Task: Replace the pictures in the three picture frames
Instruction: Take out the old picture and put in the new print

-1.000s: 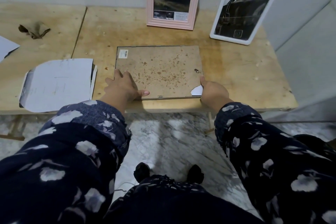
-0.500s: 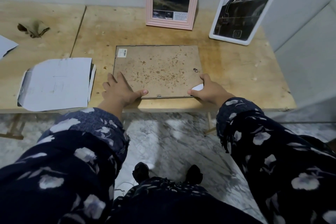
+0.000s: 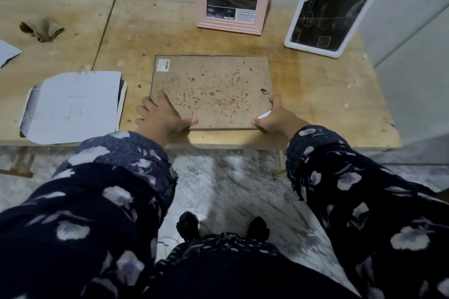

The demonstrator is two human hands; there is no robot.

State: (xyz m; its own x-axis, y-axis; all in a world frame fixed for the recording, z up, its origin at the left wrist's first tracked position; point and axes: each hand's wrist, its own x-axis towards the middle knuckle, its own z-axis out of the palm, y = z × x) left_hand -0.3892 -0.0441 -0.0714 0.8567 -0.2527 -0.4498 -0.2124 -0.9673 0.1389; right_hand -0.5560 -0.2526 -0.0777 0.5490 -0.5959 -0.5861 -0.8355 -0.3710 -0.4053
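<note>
Your fingers lie spread on the face-down frame, left hand pressing, right hand curled round its corner, likely steadying it to free the backing

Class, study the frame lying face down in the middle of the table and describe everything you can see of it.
The face-down frame lies flat on the wooden table, near its front edge. Its brown fibreboard backing faces up, speckled with darker spots. A white barcode sticker sits at its far left corner, a small metal hanger near the right edge. A white scrap shows at its near right corner. The left hand rests on the near left corner, thumb along the front edge; the right hand grips the near right corner.
</note>
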